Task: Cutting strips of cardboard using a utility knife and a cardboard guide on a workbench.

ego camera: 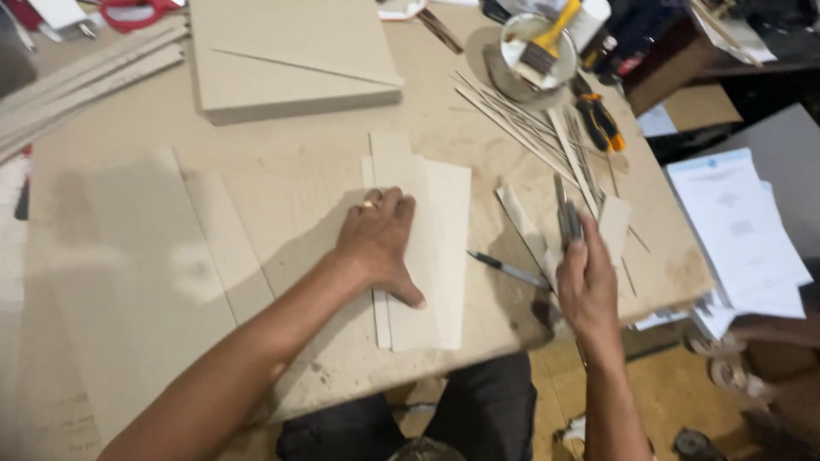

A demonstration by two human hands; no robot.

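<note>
Now the left hand (376,243) lies flat and open on the thin board pieces (423,248) in the middle of the counter (290,183) so they cannot slide, while the right hand (588,286) grips a knife (565,218) just beside them.

Bare table (282,183) left of the card strips (431,248); pen (506,270) and slats (521,128) crowd the right.

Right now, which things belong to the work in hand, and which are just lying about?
In hand:
left hand flat on the cardboard strips
right hand gripping a utility knife

Lying about:
pen
paintbrush in a bowl
red scissors
papers
</note>
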